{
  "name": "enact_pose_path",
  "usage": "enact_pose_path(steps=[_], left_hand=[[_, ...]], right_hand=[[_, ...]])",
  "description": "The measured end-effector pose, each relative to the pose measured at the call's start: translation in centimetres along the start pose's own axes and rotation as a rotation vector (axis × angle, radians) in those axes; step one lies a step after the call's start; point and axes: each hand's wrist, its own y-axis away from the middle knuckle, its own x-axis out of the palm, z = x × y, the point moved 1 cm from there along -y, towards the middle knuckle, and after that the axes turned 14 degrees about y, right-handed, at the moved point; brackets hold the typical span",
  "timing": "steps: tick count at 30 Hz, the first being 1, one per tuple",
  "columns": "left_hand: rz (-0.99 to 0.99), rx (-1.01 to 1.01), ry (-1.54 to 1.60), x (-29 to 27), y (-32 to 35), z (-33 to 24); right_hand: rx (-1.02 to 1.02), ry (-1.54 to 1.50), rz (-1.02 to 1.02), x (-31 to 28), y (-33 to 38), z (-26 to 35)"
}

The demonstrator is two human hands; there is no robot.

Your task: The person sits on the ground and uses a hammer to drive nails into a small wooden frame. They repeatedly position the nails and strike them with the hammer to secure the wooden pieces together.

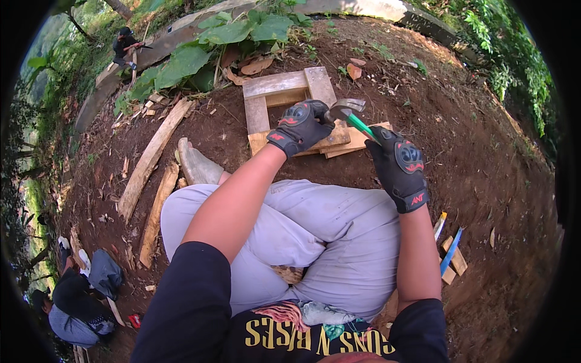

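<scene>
My right hand (399, 168), in a black glove with red and grey knuckle guards, is wrapped round the green handle of a claw hammer (362, 126). The metal head sits just right of my left fingertips. My left hand (298, 128), gloved alike, has its fingers pinched together over a short wooden board (338, 138); whatever they grip is too small or hidden. Beneath and beyond that hand lies a square frame of wooden pieces (256, 115) with an opening in its middle. Another pale board (357, 144) lies at the frame's near right side.
Long timber pieces (156, 158) lie on the soil to my left. A blue saw blade (451, 250) and wood offcuts (460, 262) rest at my right. Large leaves (233, 30) grow beyond the frame. One person (125, 47) sits far left; another (78, 302) is near left.
</scene>
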Motion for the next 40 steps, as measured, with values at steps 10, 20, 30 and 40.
enact_pose_path(steps=[10, 20, 30, 40], left_hand=[[0.002, -0.016, -0.001, 0.2, -0.2, 0.8], [0.033, -0.072, -0.050, -0.3, -0.2, -0.5], [0.070, -0.121, -0.023, -0.5, -0.3, -0.3], [0.054, -0.270, 0.054, -0.3, 0.7, -2.3]], right_hand=[[-0.021, -0.041, -0.100, 0.9, 0.8, -1.5], [0.006, -0.067, 0.067, 1.0, 0.2, -0.6], [0.125, -0.148, 0.030, 1.4, 0.0, -1.4], [-0.039, -0.208, 0.298, 2.3, 1.7, -6.9]])
